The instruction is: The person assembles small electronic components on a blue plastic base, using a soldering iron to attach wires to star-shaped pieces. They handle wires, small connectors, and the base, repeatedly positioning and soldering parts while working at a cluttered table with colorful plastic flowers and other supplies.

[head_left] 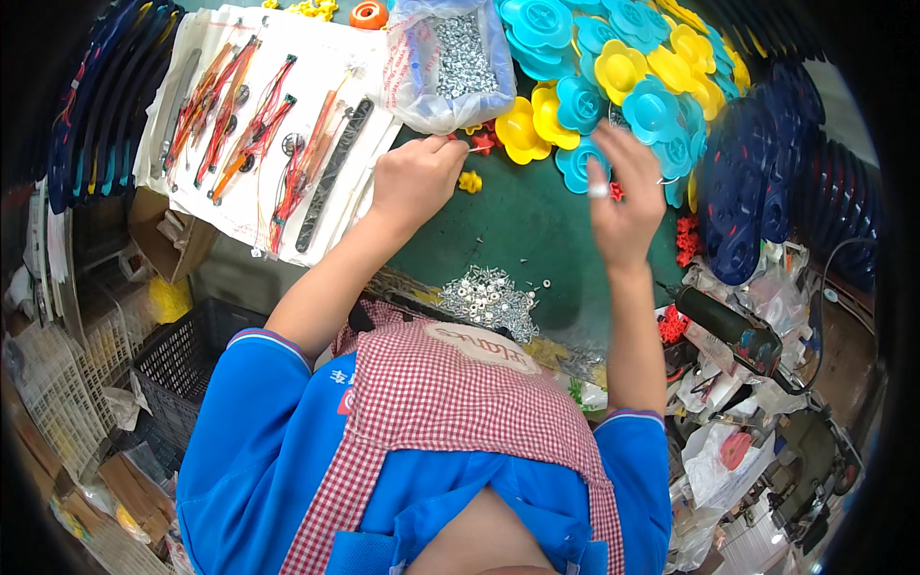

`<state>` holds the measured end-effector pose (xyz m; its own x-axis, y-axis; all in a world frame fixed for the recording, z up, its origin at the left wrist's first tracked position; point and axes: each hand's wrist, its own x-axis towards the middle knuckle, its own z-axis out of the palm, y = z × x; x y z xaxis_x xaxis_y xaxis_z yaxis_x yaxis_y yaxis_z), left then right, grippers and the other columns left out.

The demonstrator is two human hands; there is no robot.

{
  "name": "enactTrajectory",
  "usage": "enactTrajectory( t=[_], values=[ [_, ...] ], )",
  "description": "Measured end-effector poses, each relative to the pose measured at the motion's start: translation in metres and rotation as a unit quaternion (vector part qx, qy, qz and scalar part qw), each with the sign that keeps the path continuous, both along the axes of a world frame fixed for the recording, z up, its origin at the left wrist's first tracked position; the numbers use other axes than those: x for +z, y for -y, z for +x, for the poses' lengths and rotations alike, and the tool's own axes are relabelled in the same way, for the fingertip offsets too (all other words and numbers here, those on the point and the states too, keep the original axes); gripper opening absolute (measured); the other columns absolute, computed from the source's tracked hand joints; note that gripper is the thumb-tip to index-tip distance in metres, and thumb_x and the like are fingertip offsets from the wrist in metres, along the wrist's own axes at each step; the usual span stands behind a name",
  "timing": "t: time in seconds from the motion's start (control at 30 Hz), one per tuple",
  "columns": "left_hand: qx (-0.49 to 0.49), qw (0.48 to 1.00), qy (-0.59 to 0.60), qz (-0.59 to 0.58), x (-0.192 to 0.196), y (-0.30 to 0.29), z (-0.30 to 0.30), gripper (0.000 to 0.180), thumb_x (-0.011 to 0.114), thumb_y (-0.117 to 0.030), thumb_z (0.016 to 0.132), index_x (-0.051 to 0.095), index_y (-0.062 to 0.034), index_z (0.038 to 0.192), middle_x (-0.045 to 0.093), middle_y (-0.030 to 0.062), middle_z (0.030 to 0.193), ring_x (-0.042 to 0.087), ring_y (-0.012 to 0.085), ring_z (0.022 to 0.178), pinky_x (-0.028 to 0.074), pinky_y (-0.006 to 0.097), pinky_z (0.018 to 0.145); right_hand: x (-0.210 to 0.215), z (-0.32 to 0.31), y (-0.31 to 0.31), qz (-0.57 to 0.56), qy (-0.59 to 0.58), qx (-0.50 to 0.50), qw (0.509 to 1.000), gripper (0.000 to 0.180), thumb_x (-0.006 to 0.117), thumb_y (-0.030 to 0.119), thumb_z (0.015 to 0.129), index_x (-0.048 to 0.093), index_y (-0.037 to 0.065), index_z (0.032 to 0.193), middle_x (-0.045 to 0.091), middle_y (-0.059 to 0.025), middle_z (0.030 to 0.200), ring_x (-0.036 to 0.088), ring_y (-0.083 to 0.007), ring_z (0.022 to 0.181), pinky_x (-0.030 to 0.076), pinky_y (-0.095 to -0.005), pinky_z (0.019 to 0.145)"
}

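My left hand (420,180) is closed in a pinch below the plastic-lined tub; a thin, light-coloured tip sticks out by its fingertips, too small to name. Just beyond those fingertips lies a red star-shaped piece (485,142), and a small yellow piece (470,181) rests nearer on the green table (479,225). My right hand (628,196), blurred by motion, reaches to the near edge of a heap of flower shapes, thumb and fingers apart. Around it are a teal flower (579,165) and a yellow flower (523,130). I see nothing held in it.
The lined tub (414,105) holds small metal screws. Wire bundles (259,144) lie on white sheets at left. Loose screws and white washers (491,299) form a pile near me. A dark power screwdriver (728,328) stands at right, below stacked navy plastic parts (743,182).
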<state>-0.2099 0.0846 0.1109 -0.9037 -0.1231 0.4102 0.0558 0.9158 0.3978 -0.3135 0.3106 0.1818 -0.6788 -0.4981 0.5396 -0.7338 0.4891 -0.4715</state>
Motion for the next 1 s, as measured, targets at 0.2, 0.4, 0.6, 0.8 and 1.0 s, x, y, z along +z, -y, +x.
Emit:
enactTrajectory(
  t=[0.2,0.4,0.6,0.8,1.0],
  values=[
    [-0.086,0.766,0.236,0.592,0.047,-0.022,0.016,0.017,0.074,-0.016,0.085,0.074,-0.0002,0.09,0.066,-0.0011,0.071,0.05,0.0016,0.061,0.041,0.021,0.054,-0.006,0.078,0.023,-0.289,0.48,0.004,0.828,0.016,0.07,0.001,0.086,0.07,-0.003,0.101,0.067,-0.0046,0.091,0.064,-0.0113,0.082,0.051,-0.024,0.075],
    [-0.137,0.818,0.278,0.486,0.061,-0.045,0.016,0.018,0.074,-0.017,0.084,0.074,0.0006,0.088,0.064,0.0009,0.069,0.049,0.0054,0.059,0.038,0.024,0.053,-0.013,0.099,0.0,-0.375,0.474,-0.056,0.794,0.007,0.069,0.0,0.088,0.069,-0.003,0.095,0.067,-0.0031,0.085,0.062,-0.0074,0.074,0.05,-0.0221,0.065],
    [-0.257,0.837,0.291,0.387,0.048,-0.08,0.021,0.011,0.068,-0.004,0.085,0.072,0.0001,0.094,0.054,0.0024,0.07,0.047,0.0075,0.061,0.035,0.024,0.054,-0.032,0.149,-0.051,-0.448,0.45,-0.185,0.75,0.008,0.069,0.003,0.089,0.068,-0.004,0.094,0.069,-0.0039,0.085,0.062,-0.0075,0.071,0.051,-0.0224,0.064],
    [-0.31,0.794,0.342,0.395,0.051,-0.097,0.023,0.011,0.064,0.001,0.089,0.071,0.0036,0.098,0.055,0.0001,0.077,0.05,0.0061,0.071,0.037,0.02,0.062,-0.05,0.21,-0.128,-0.522,0.314,-0.375,0.698,0.01,0.065,0.005,0.092,0.065,-0.002,0.099,0.065,-0.0026,0.079,0.056,-0.0058,0.064,0.045,-0.0212,0.057],
    [-0.334,0.823,0.329,0.321,0.048,-0.096,0.023,0.015,0.061,0.0,0.092,0.071,0.0028,0.102,0.06,0.0014,0.08,0.05,0.0057,0.069,0.037,0.019,0.06,-0.089,0.274,-0.234,-0.542,-0.007,-0.626,0.561,0.009,0.062,0.008,0.095,0.06,0.001,0.099,0.065,-0.0071,0.085,0.058,-0.0117,0.063,0.051,-0.0272,0.057]
  ],
)
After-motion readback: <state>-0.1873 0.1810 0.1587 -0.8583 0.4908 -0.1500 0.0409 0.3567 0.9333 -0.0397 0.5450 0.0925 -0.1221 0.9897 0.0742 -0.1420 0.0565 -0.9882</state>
